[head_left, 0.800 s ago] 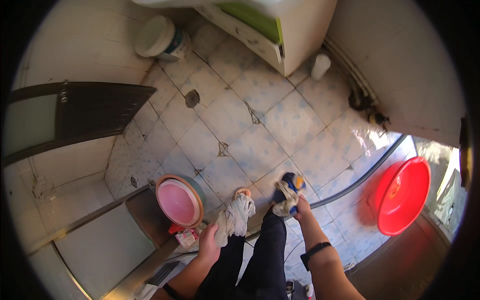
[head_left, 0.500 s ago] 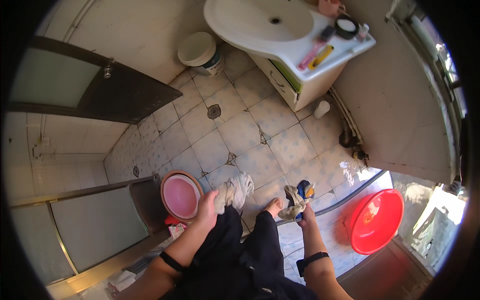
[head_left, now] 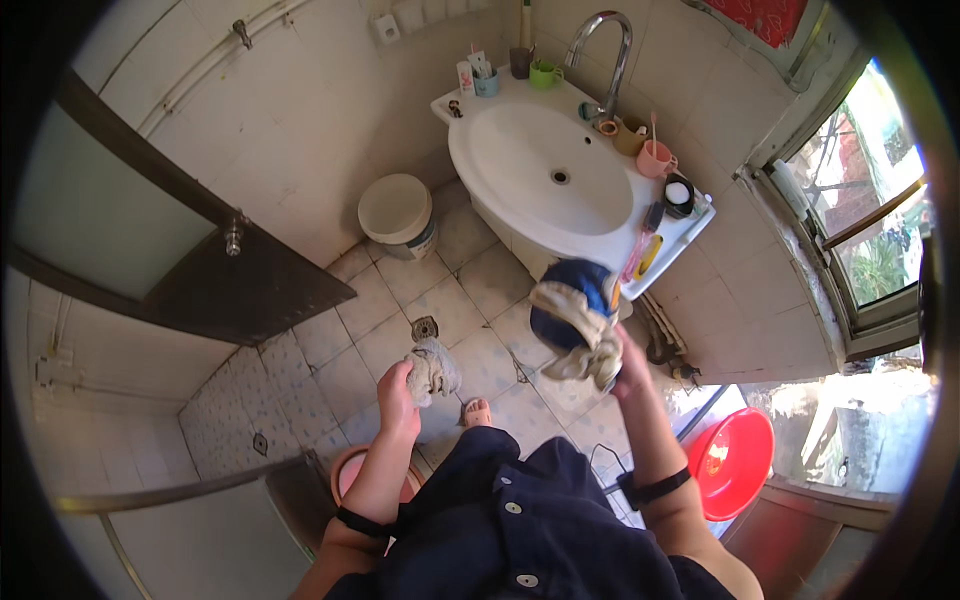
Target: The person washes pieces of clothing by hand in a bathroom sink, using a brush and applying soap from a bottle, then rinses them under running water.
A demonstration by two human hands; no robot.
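My left hand (head_left: 397, 392) is closed on a crumpled greyish-white cloth (head_left: 434, 370), held above the tiled floor left of centre. On the right, my right hand (head_left: 630, 362) grips a bunched bundle of blue and cream fabric (head_left: 573, 313) with a bit of orange on it. Motion blurs the bundle, and its exact kind cannot be made out. It hangs in front of the washbasin's (head_left: 540, 150) near edge, overlapping the cabinet below in the view. Most of my right fingers are hidden behind the fabric.
A white bucket (head_left: 396, 208) stands by the far wall. Cups, brushes and a tall faucet (head_left: 604, 60) line the basin. A red tub (head_left: 735, 463) sits at lower right, pink and orange basins (head_left: 352, 466) at lower left. A dark-framed door (head_left: 240, 290) juts in from the left.
Both hands have risen and moved farther forward, each keeping its cloth. The right bundle now shows more blue. My view has tilted up, bringing the whole washbasin and the window into sight.
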